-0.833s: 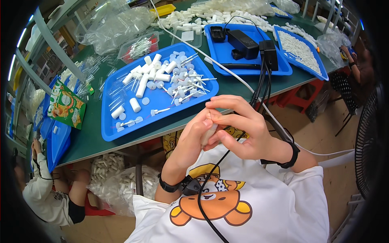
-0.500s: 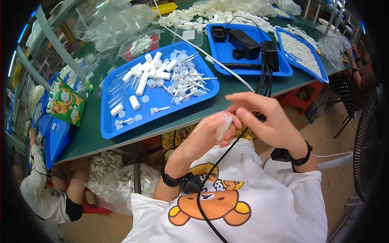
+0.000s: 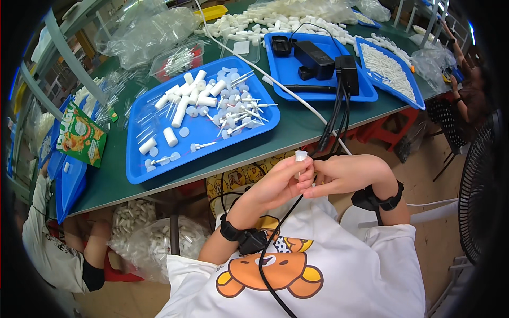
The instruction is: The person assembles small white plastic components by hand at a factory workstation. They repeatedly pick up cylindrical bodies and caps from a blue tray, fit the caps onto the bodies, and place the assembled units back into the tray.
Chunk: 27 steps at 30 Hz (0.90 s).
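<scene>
In front of my chest, my left hand (image 3: 282,182) is closed around a small white plastic tube (image 3: 300,156) with a translucent flared top. The top pokes up above my thumb and fingertips; most of the tube is hidden by the fingers. My right hand (image 3: 347,174) meets the left one from the right, its fingers bent and pressed together against the left fingertips. Whatever its fingers grip is hidden. Beyond them, a blue tray (image 3: 201,157) carries white cylinders (image 3: 180,109), translucent discs (image 3: 184,132) and thin white sticks with caps (image 3: 241,117).
A second blue tray (image 3: 362,97) holds black power adapters (image 3: 314,59); a third has small white pieces (image 3: 387,71). White cable (image 3: 275,82) crosses the green table (image 3: 111,186). A snack bag (image 3: 82,135) stands left, a fan (image 3: 472,206) right. Other people sit at both sides.
My right hand has come down from above the left hand to beside it, its spread fingers now closing in. The tube has turned more upright in my left hand.
</scene>
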Available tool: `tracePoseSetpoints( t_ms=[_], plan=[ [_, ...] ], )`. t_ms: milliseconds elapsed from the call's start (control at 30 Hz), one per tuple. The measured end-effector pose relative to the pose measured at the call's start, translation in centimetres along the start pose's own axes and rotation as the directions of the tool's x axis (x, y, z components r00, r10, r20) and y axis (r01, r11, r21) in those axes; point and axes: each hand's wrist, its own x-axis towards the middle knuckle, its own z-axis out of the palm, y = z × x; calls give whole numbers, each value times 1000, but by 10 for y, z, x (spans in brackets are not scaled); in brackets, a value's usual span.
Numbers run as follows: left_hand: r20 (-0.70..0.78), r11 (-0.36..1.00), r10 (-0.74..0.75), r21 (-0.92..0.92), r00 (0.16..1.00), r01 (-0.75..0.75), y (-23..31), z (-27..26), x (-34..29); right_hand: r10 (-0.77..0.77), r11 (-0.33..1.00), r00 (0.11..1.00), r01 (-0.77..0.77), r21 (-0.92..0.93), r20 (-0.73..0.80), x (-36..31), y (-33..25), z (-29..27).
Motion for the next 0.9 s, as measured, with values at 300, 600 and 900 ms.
tracePoseSetpoints(
  t_ms=[300, 600, 900],
  plan=[
    [-58, 993, 65, -92, 996, -70, 1, 3, -1, -142, 953, 973, 183, 243, -180, 25, 13, 22],
    [-187, 993, 113, 7, 976, -114, -2, 7, -5, -47, 824, 997, 75, 562, -64, 15, -13, 12],
    [-211, 988, 148, -2, 966, -152, -1, 8, -9, -108, 716, 991, 130, 685, -75, 29, -10, 19]
  ],
)
